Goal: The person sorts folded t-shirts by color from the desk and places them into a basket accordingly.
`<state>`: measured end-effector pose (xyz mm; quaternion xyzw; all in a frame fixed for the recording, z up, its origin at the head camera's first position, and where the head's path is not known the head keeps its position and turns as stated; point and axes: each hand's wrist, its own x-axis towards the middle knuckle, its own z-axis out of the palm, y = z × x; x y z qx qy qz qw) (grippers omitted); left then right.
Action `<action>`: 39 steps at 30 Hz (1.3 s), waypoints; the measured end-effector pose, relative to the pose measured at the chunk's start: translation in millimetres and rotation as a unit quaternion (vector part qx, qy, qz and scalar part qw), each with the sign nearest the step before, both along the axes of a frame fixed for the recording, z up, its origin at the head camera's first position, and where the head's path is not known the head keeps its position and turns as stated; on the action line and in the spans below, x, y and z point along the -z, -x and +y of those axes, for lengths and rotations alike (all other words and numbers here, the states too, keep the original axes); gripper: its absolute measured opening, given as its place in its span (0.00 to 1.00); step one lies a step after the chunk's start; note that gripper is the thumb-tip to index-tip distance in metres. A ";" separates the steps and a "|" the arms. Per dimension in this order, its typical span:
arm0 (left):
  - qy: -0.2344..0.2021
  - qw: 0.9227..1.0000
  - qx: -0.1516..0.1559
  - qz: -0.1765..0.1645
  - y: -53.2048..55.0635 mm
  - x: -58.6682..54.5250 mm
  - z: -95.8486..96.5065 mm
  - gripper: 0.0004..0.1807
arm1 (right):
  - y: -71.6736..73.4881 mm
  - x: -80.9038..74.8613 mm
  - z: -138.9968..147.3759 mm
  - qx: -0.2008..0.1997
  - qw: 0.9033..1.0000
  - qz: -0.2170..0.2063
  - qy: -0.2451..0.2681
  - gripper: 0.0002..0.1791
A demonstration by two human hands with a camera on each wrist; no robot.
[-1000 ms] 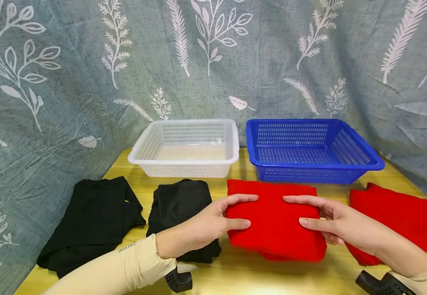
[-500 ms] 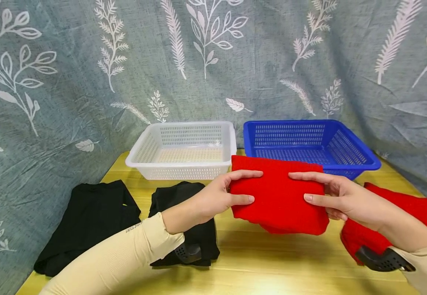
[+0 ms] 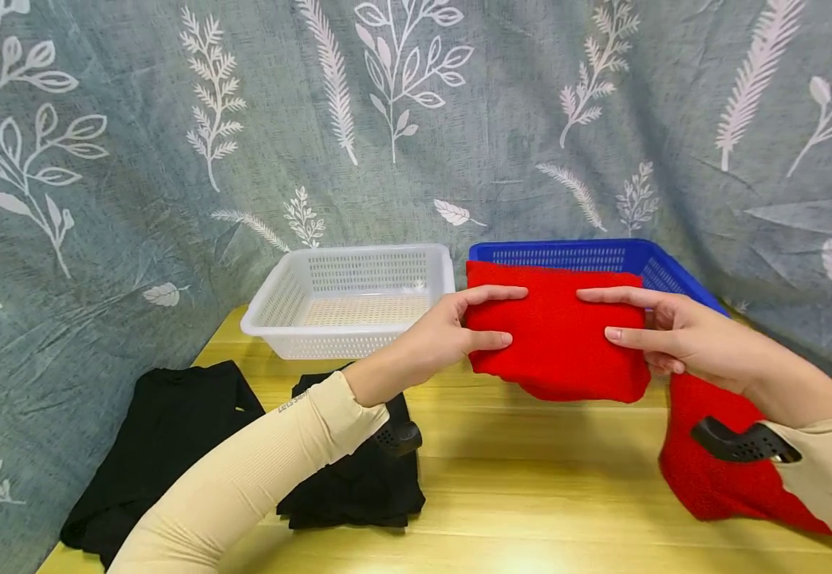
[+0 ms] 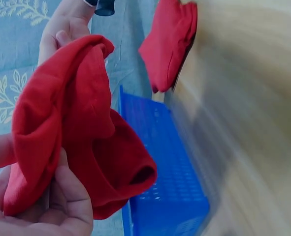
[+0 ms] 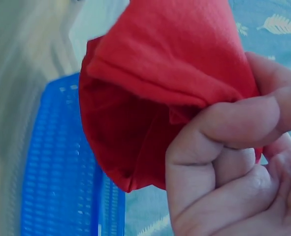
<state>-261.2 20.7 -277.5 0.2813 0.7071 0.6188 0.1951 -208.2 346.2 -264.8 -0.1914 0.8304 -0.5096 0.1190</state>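
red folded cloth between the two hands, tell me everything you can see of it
The red folded cloth is plain and looks soft and matte, like woven or knitted fabric. It is folded into a rough rectangle, and the wrist views show loose layers gaping apart. It is held up off the table, hiding part of the blue basket in the head view. The left hand and right hand pinch opposite ends.

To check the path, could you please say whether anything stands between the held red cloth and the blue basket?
Nothing visible stands between the held red cloth and the blue basket; the white basket is off to the left. In the head view, the cloth itself hides much of the blue basket's front.
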 end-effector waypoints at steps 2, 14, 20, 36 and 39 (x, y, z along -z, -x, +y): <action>0.007 1.000 -0.005 0.008 5.3 -2.0 3.4 0.31 | 5.2 -3.4 3.1 0.001 1.000 -0.007 -0.007 0.32; 0.030 0.998 -0.015 0.053 44.7 -14.0 27.6 0.30 | 42.5 -13.3 25.4 0.035 0.999 -0.007 -0.010 0.30; 0.037 0.997 -0.029 0.066 61.8 -11.5 42.1 0.30 | 57.9 -13.2 35.5 0.040 0.999 -0.005 0.001 0.30; 0.071 0.992 -0.087 0.058 91.7 -2.9 77.7 0.31 | 88.6 -8.7 49.6 0.108 0.994 -0.015 -0.015 0.30; 0.078 0.990 -0.092 0.067 94.4 -1.4 82.2 0.30 | 92.7 -7.4 52.3 0.116 0.993 -0.018 -0.018 0.30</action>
